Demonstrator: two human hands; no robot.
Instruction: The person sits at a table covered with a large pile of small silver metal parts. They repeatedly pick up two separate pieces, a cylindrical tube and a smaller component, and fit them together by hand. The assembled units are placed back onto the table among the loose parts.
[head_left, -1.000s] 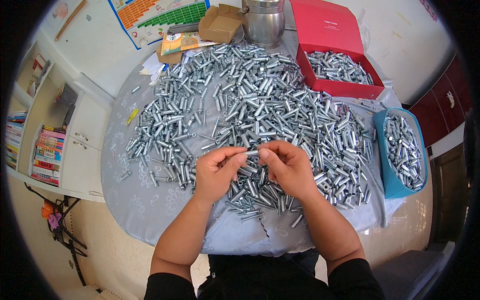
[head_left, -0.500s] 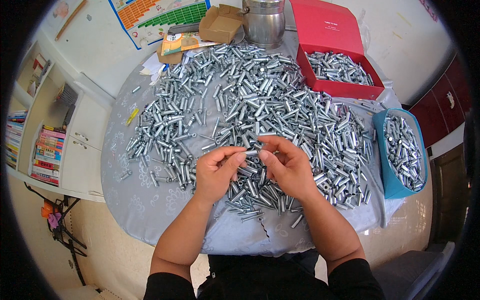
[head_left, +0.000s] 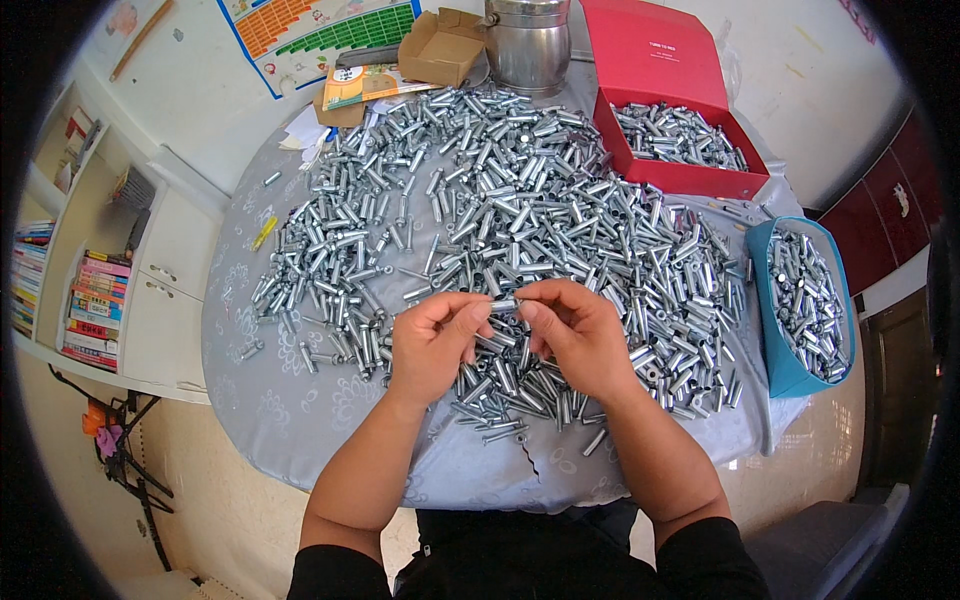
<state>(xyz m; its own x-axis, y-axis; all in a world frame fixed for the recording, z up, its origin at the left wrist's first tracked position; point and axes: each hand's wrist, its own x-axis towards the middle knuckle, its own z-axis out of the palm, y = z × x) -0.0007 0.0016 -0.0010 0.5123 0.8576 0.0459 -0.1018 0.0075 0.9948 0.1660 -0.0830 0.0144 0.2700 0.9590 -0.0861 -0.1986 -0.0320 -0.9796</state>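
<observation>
Tablecloth in patterned grey spreads below your left hand and your right hand, its edge curving round, with loose metal cylinders heaped beneath and beyond them. Beyond your right hand sits an open red box, and farther out to that side a blue bin; both hold more cylinders. White shelving with books stands well left of your hands. Between both thumbs and forefingers you pinch one small metal piece. Its long axis runs sideways, fingertips to fingertips; fingers cover its ends, so you cannot tell which way it points.
</observation>
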